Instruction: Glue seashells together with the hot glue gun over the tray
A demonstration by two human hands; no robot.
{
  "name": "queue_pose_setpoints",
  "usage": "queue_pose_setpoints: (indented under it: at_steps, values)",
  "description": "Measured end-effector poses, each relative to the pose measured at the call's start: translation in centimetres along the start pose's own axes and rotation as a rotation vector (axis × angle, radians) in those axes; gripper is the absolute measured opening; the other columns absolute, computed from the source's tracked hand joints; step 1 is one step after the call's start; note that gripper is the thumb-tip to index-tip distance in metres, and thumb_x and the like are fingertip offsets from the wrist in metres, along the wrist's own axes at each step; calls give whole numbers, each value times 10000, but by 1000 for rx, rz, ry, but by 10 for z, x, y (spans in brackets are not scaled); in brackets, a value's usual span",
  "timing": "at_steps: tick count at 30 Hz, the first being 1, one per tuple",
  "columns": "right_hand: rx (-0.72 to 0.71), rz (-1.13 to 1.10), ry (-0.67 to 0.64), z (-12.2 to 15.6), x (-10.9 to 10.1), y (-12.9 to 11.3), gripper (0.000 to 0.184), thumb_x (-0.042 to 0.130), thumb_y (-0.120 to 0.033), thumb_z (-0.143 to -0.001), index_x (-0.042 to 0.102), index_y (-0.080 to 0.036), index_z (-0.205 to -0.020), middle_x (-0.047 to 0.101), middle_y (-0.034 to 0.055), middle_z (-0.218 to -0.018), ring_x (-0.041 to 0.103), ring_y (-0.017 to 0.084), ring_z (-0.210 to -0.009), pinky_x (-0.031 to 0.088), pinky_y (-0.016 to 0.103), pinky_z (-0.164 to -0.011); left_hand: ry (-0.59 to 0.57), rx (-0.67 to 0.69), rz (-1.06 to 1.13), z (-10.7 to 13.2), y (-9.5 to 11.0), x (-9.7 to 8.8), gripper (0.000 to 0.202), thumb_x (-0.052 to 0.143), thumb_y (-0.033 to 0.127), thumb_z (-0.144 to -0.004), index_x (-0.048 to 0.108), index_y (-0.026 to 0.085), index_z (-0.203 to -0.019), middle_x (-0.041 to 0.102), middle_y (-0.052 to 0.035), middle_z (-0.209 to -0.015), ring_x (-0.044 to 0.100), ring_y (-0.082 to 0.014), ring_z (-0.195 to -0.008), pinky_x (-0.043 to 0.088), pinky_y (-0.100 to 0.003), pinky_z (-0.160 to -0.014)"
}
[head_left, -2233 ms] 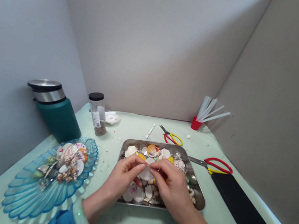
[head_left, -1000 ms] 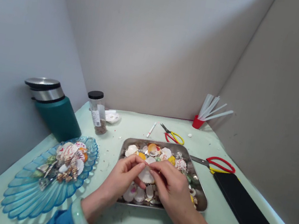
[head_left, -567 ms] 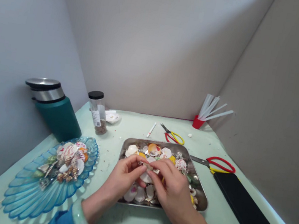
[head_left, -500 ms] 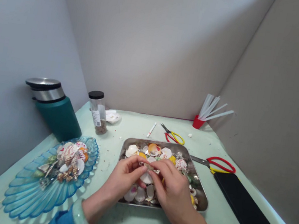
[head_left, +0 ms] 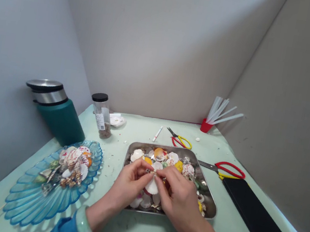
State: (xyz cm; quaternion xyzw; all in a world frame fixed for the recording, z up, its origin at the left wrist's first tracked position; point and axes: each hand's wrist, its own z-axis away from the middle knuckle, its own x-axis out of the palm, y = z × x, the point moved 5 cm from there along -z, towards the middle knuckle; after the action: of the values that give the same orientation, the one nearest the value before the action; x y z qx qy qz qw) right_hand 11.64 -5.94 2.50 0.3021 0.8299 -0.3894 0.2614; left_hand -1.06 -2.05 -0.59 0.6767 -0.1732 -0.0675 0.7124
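My left hand (head_left: pixel 127 185) and my right hand (head_left: pixel 178 198) meet over a metal tray (head_left: pixel 211 206) full of several seashells. Both pinch a white scallop shell (head_left: pixel 152 186) between thumb and fingers, held just above the pile. A pale green bangle (head_left: pixel 85 229) sits on my left wrist. To the left lies a blue glass shell-shaped dish (head_left: pixel 26 201) holding several more shells (head_left: pixel 70 165).
A teal flask (head_left: pixel 59 115) and a black-capped jar (head_left: pixel 101 114) stand at the back left. A white marker (head_left: pixel 157 133), small scissors (head_left: pixel 179 139), larger red scissors (head_left: pixel 225 169), a red cup of white sticks (head_left: pixel 205 125) and a black flat device (head_left: pixel 261 226) lie to the right.
My hands stayed over the tray and drew slightly closer together; the white scallop shell now hangs lower between my fingertips.
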Motion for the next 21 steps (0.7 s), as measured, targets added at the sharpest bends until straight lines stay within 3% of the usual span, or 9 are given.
queue_pose_setpoints:
  at_steps: [6, 12, 17, 21]
  values:
    - [-51, 72, 17, 0, 1, -2, 125, 470, -194, -915, 583, -181, -863, 586, 31, -774, 557, 154, -675, 377, 259, -605, 22, -19, -36, 0, 1, -1, 268, 689, 331, -733, 526, 140, -827, 579, 44, -580, 521, -65, -488, 415, -157, -460]
    - [-54, 63, 44, -2, -1, -4, 118, 456, -196, -926, 573, -184, -913, 594, 42, -812, 560, 153, -684, 406, 257, -626, 59, -63, 0, 0, 6, 1, 378, 713, 376, -687, 516, 144, -911, 595, 37, -634, 538, -86, -522, 471, -183, -461]
    - [-70, 48, 54, -2, -2, -4, 116, 458, -180, -925, 574, -183, -933, 606, 48, -839, 578, 159, -722, 429, 263, -648, 2, -51, -44, 0, 5, 1, 332, 688, 395, -712, 557, 130, -863, 593, 13, -672, 541, -94, -565, 514, -216, -513]
    - [-71, 31, 58, -1, -2, -3, 120, 458, -173, -924, 574, -187, -951, 612, 50, -848, 586, 162, -737, 437, 267, -660, -30, -64, -82, 1, 3, 0, 334, 653, 411, -750, 574, 138, -924, 592, 9, -715, 553, -92, -545, 498, -210, -504]
